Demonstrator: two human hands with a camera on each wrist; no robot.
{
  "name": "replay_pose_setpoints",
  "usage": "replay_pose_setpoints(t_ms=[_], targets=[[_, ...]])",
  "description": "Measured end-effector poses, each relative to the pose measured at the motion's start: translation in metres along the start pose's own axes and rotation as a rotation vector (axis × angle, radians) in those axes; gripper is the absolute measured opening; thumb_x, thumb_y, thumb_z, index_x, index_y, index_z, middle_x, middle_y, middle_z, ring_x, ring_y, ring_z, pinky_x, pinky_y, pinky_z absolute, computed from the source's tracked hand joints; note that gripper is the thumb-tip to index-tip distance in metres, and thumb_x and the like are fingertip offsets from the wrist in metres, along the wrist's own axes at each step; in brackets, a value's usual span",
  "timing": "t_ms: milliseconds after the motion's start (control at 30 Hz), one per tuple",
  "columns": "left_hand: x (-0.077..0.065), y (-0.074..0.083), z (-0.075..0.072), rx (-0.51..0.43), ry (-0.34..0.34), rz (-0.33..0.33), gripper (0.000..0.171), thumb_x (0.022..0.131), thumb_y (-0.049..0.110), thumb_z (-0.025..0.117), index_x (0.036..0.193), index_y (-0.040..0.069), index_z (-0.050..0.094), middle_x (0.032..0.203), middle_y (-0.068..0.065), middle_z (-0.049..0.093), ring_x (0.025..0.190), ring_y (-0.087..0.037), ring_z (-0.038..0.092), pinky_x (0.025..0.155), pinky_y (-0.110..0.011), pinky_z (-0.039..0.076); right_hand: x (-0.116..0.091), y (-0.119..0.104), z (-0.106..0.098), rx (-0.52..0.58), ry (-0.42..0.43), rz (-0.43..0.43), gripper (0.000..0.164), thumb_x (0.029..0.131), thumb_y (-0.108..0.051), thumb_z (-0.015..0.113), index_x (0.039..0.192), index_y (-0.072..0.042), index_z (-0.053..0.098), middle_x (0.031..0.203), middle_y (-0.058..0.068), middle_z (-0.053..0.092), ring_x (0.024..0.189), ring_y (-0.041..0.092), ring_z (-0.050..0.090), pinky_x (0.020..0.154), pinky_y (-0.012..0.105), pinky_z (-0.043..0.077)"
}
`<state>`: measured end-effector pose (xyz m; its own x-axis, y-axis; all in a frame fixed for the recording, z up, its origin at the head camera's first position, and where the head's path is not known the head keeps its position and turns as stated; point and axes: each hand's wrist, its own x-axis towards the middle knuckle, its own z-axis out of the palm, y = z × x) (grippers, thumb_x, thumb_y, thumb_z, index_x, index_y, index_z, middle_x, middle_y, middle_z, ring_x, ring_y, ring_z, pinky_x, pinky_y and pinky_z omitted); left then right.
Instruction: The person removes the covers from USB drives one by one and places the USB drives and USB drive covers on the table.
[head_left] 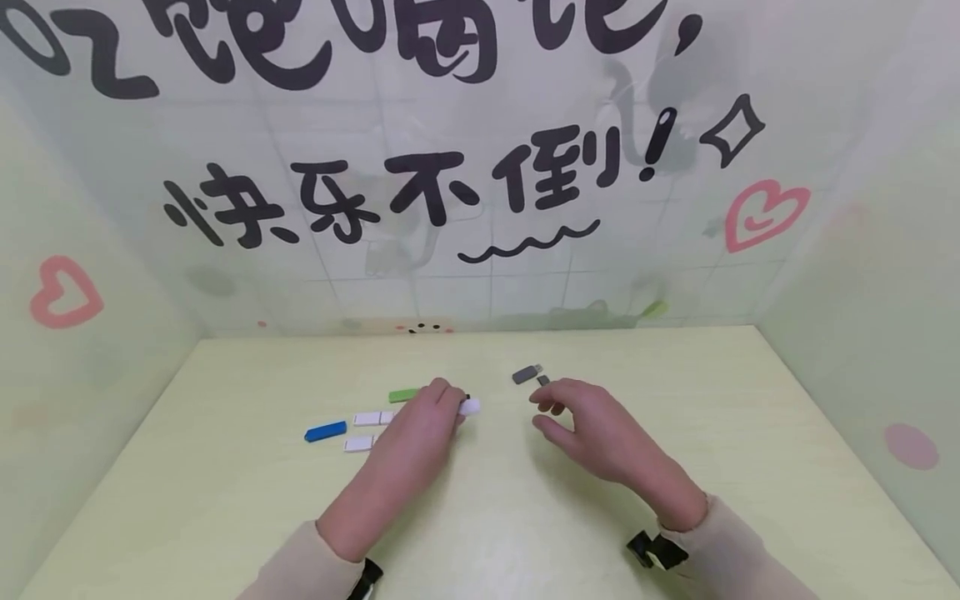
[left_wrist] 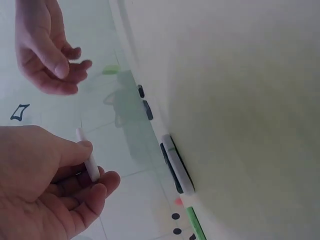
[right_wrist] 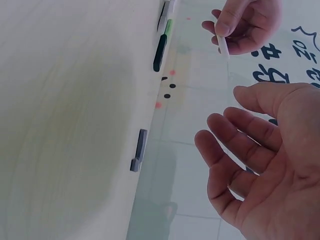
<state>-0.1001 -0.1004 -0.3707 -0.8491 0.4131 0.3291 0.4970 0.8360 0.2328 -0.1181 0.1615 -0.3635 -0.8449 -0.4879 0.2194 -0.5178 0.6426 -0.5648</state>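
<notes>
Left hand [head_left: 426, 421] holding a white piece [head_left: 470, 407], right hand [head_left: 588, 425] curving loosely near a small dark piece [head_left: 543, 381], grey USB stick [head_left: 525, 375] lying just beyond, green stick [head_left: 402, 395], two white sticks [head_left: 367, 418], blue stick [head_left: 326, 431] lying left on pale table [head_left: 487, 525], lettered wall [head_left: 420, 296] standing far.

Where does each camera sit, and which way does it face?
Head: worn on the head, facing forward and down at the table; left hand, right hand and sleeves show.
Left wrist: on that wrist, facing its hand, which pinches a white piece; right hand beyond.
Right wrist: on that wrist, facing its empty hand; left hand beyond.
Both wrist views share the two hands, white piece and table.
</notes>
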Motion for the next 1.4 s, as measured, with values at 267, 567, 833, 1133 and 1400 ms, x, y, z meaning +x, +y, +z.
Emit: replay_pose_setpoints(t_ms=[267, 567, 833, 1133, 1400], targets=[[-0.011, 0.013, 0.005, 0.037, 0.034, 0.074, 0.021, 0.098, 0.005, 0.077, 0.114, -0.004, 0.066, 0.104, -0.01, 0.06, 0.091, -0.024, 0.061, 0.086, -0.036, 0.058, 0.006, -0.007, 0.009, 0.13, -0.052, -0.001, 0.023, 0.102, -0.015, 0.072, 0.123, -0.007, 0.075, 0.104, -0.007, 0.072, 0.095, 0.01, 0.067, 0.084, 0.045, 0.059], [-0.017, 0.024, 0.008, 0.117, 0.074, 0.164, 0.019, 0.095, 0.001, 0.078, 0.109, -0.001, 0.065, 0.096, -0.005, 0.051, 0.083, -0.019, 0.049, 0.078, -0.031, 0.053, 0.009, -0.012, 0.024, 0.193, -0.106, -0.033, 0.019, 0.103, -0.019, 0.072, 0.12, -0.012, 0.077, 0.099, -0.012, 0.071, 0.09, 0.007, 0.065, 0.076, 0.037, 0.058], [-0.015, 0.031, 0.008, 0.134, 0.035, 0.15, 0.019, 0.095, -0.004, 0.076, 0.11, 0.001, 0.065, 0.096, -0.003, 0.049, 0.084, -0.017, 0.048, 0.077, -0.03, 0.052, 0.01, -0.014, 0.029, 0.229, -0.092, -0.032, 0.009, 0.103, -0.015, 0.072, 0.109, -0.014, 0.078, 0.091, -0.011, 0.072, 0.082, 0.005, 0.064, 0.072, 0.028, 0.055], [-0.007, 0.028, 0.013, 0.084, 0.073, 0.156, 0.015, 0.095, -0.001, 0.078, 0.105, 0.001, 0.067, 0.093, -0.004, 0.053, 0.083, -0.018, 0.05, 0.074, -0.029, 0.051, 0.012, -0.01, 0.031, 0.202, -0.052, -0.038, 0.008, 0.101, -0.012, 0.075, 0.107, -0.014, 0.078, 0.09, -0.006, 0.073, 0.078, 0.004, 0.063, 0.068, 0.027, 0.054], [0.007, 0.022, 0.017, -0.021, 0.079, 0.123, 0.013, 0.094, 0.002, 0.08, 0.103, 0.001, 0.071, 0.091, -0.004, 0.058, 0.081, -0.019, 0.055, 0.073, -0.03, 0.053, 0.016, -0.006, 0.028, 0.128, -0.001, -0.097, 0.011, 0.099, -0.007, 0.076, 0.107, -0.014, 0.078, 0.094, -0.012, 0.072, 0.083, 0.005, 0.062, 0.075, 0.038, 0.059]])
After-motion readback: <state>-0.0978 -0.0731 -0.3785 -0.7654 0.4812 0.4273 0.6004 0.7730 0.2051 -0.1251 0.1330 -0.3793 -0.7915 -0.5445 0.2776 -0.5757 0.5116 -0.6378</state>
